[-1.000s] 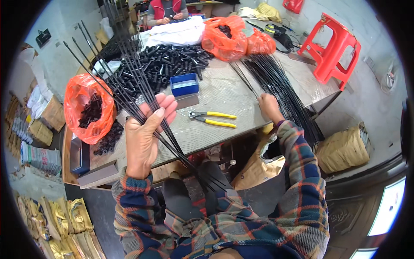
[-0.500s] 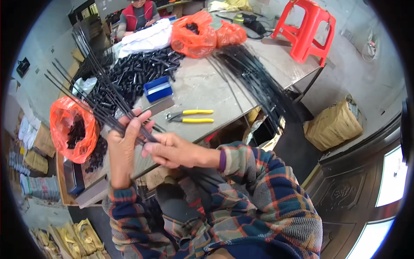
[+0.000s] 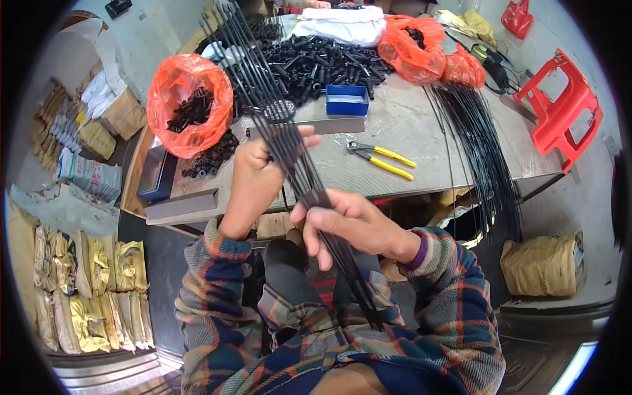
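A bundle of long, thin black rods point(image 3: 289, 148) slants across in front of me, one end over the table and the other by my lap. My left hand point(image 3: 253, 178) is closed around its middle, partly hidden behind the rods. Lower down, my right hand point(image 3: 362, 224) grips the same bundle between thumb and fingers. Pincers point(image 3: 382, 160) with yellow handles lie on the table beyond my right hand. Short black tubular pieces point(image 3: 322, 62) are heaped farther back, with a blue box point(image 3: 347, 100) at the heap's near edge.
An orange-red plastic bag point(image 3: 224, 85) of black pieces stands at the left. More black rods point(image 3: 477, 141) overhang the table's point(image 3: 408, 125) right edge. A red stool point(image 3: 559, 108) sits at the right end. Wrapped sacks point(image 3: 543, 263) stand on the floor. Another person's hand point(image 3: 317, 4) shows at the back.
My view has turned left and downward. The bundle now stands more upright, and my right hand has slid lower along it, away from my left hand.
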Demonstrator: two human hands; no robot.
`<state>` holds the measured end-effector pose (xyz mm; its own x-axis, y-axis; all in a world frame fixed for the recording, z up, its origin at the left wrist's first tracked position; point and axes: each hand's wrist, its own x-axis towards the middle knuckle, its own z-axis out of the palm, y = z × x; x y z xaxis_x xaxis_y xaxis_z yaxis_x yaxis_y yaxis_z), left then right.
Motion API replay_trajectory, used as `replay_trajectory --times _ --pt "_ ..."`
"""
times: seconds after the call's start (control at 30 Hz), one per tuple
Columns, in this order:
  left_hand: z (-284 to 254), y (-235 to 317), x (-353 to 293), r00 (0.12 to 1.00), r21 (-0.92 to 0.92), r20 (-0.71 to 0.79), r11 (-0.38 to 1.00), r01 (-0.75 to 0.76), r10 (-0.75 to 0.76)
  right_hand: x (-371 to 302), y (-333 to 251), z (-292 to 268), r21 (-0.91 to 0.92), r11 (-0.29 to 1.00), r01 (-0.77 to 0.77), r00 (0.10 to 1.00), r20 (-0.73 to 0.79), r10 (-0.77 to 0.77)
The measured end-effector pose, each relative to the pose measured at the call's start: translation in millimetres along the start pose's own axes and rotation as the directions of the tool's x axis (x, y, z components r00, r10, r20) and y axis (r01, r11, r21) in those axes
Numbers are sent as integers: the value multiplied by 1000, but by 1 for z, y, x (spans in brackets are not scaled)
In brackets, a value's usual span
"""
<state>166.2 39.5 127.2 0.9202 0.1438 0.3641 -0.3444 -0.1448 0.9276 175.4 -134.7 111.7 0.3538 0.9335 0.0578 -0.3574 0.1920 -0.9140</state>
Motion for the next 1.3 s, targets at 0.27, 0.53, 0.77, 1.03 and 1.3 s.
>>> replay_trajectory --times 0.27,0.53,0.77,1.03,1.3 --pt "-4 2 28 965 238 63 935 -261 253 11 -26 -8 -96 993 73 993 -85 -81" --pt "-10 -116 13 933 203 360 975 -86 7 12 -58 -32 -171 974 149 976 -133 -173" --pt "-49 -182 155 683 688 646 128 -714 340 23 94 -58 -408 900 152 943 -213 -255" --pt "-71 -114 65 761 757 638 273 -593 -116 26 186 -82 -218 968 122 937 -296 -185" --pt "-30 -138 -16 716 669 695 424 -611 -65 39 276 -143 -677 733 62 972 -125 -197"
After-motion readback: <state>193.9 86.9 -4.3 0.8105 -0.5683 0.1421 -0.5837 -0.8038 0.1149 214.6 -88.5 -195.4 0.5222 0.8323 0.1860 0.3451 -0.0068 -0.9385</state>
